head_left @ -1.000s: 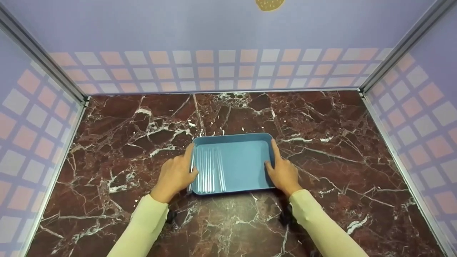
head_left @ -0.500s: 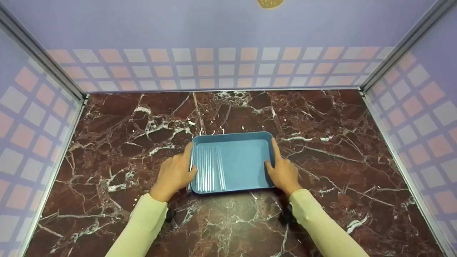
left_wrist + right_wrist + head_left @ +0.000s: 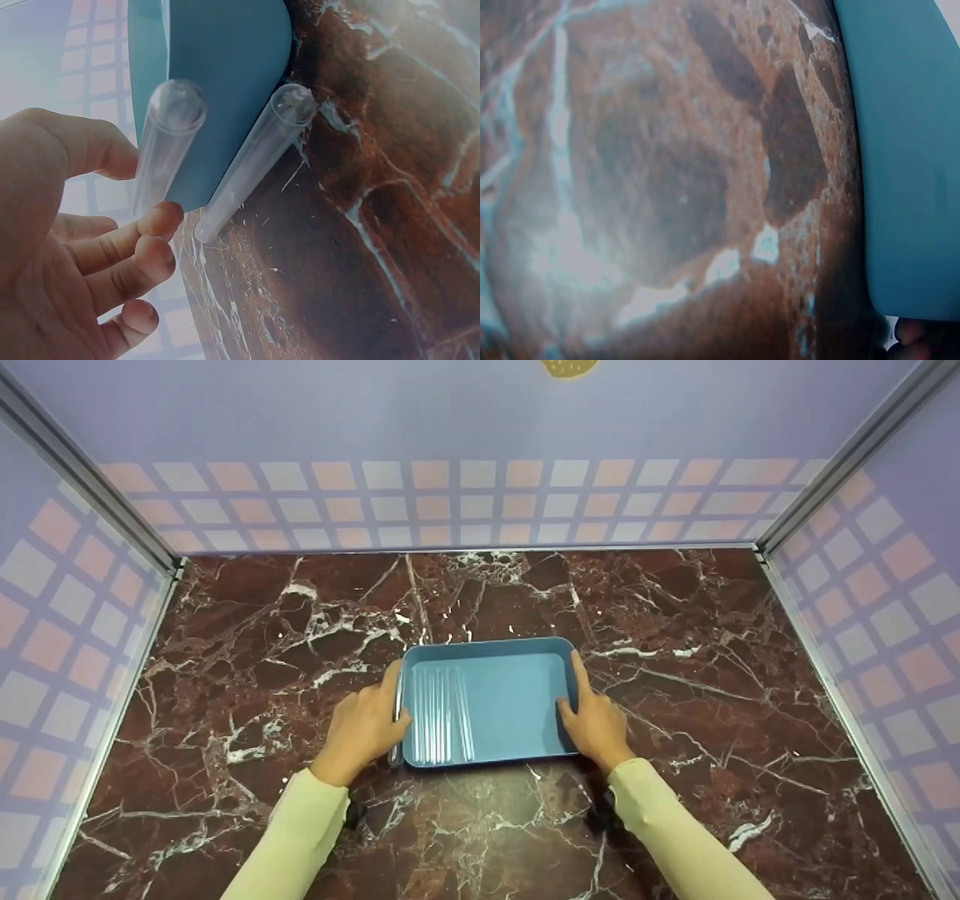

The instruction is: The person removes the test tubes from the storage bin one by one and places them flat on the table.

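A blue rectangular tray [image 3: 517, 705] sits on the marble-patterned surface, with several clear test tubes [image 3: 439, 716] lying side by side in its left part. My left hand [image 3: 362, 727] is at the tray's left edge. In the left wrist view its thumb and fingers pinch a clear test tube [image 3: 161, 139] just outside the tray wall. A second outside tube [image 3: 259, 157] lies on the surface along that wall. My right hand [image 3: 598, 725] grips the tray's right side, thumb inside and fingers outside. The right wrist view shows mainly the tray's outer wall [image 3: 907, 165] and little of that hand.
Dark red marble-patterned surface [image 3: 712, 720] surrounds the tray. Lilac panels with pink and white squares [image 3: 476, 502] close off the back and both sides, and metal strips [image 3: 784, 521] run along the corners.
My left hand has shifted slightly left with the pinched tube, from over the tray's rim to just outside it. The right hand and the tray look unmoved.
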A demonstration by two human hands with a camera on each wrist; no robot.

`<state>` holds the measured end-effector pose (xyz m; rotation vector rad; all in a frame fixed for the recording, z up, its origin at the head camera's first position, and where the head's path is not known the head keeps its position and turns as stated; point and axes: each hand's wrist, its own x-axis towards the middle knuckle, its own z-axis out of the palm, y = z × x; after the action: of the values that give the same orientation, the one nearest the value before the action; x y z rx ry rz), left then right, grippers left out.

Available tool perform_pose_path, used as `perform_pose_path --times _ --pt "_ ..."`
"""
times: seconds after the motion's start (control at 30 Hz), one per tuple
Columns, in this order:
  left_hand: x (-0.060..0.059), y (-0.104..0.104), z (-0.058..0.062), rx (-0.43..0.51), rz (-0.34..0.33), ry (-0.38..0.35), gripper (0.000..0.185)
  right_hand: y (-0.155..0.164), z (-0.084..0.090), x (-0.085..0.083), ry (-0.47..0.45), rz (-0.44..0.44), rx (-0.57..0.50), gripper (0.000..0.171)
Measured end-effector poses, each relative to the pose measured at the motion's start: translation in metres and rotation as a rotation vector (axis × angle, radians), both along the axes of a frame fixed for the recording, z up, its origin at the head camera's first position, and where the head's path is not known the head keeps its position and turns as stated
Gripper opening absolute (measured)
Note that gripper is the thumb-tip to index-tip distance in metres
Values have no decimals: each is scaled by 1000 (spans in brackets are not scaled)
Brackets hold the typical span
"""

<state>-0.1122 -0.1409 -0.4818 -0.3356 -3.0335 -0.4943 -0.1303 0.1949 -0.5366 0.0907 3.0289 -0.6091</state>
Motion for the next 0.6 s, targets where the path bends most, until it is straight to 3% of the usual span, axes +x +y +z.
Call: perform_pose_path --times 0.6 --pt "2 -5 -4 7 17 -7 70 0 1 -1 -23 -8 -10 79"
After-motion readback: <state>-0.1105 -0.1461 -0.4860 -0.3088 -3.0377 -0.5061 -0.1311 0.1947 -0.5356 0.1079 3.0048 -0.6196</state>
